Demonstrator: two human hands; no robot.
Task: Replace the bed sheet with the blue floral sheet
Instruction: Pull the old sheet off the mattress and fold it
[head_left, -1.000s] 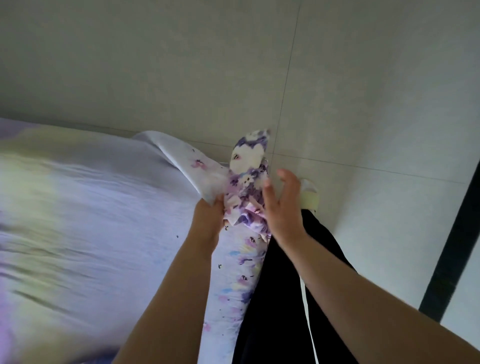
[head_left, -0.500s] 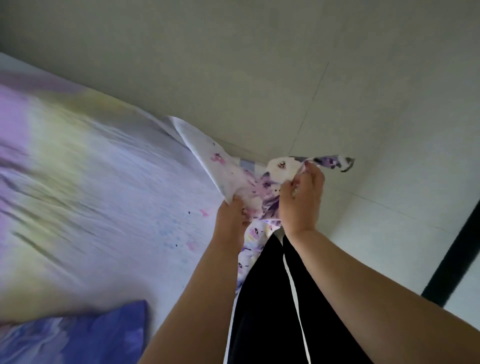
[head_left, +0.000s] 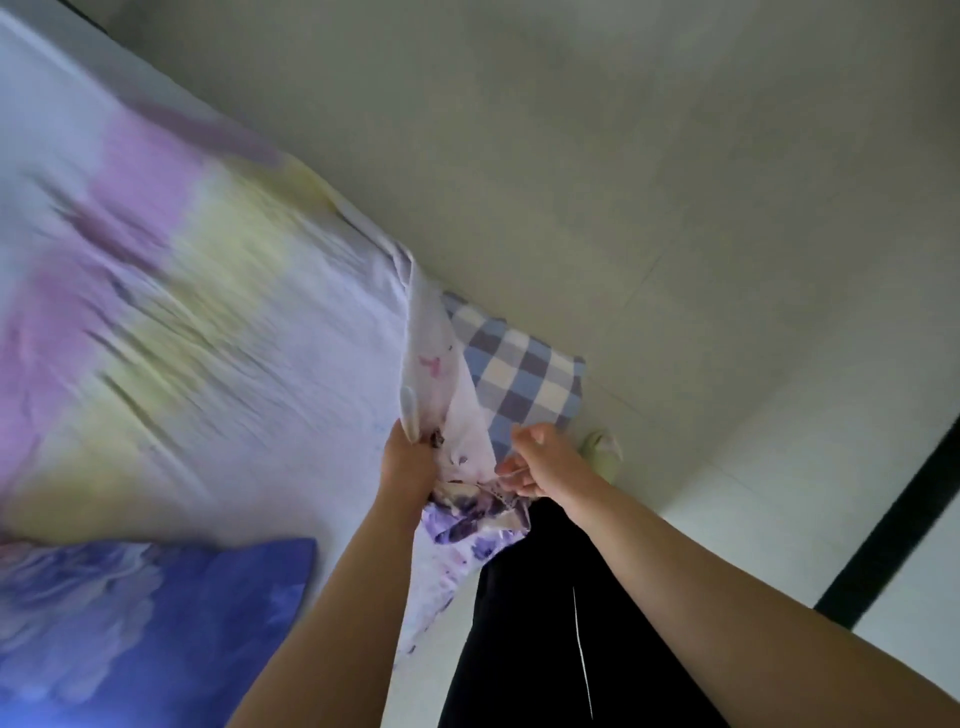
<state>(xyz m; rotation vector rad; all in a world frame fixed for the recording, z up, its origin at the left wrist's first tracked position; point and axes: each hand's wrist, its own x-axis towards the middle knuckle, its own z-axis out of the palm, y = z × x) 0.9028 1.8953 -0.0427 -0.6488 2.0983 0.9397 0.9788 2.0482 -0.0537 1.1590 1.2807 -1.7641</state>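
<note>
Both hands grip the old sheet (head_left: 447, 395) at the bed corner: our left hand (head_left: 408, 460) bunches it, our right hand (head_left: 540, 462) pinches it. We just peeled it back, baring checked cloth (head_left: 524, 379). The blue sheet (head_left: 145, 623) waits near us on the bed.

The old sheet (head_left: 218, 322), white with blurred pink and yellow patches, covers the bed, its near corner bunched and lifted off a checked mattress (head_left: 524, 374). The blue floral sheet (head_left: 140, 629) lies at the lower left on the bed.

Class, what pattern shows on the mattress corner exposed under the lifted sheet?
Blue, grey and cream checks on the mattress corner, seen in the head view.
</note>
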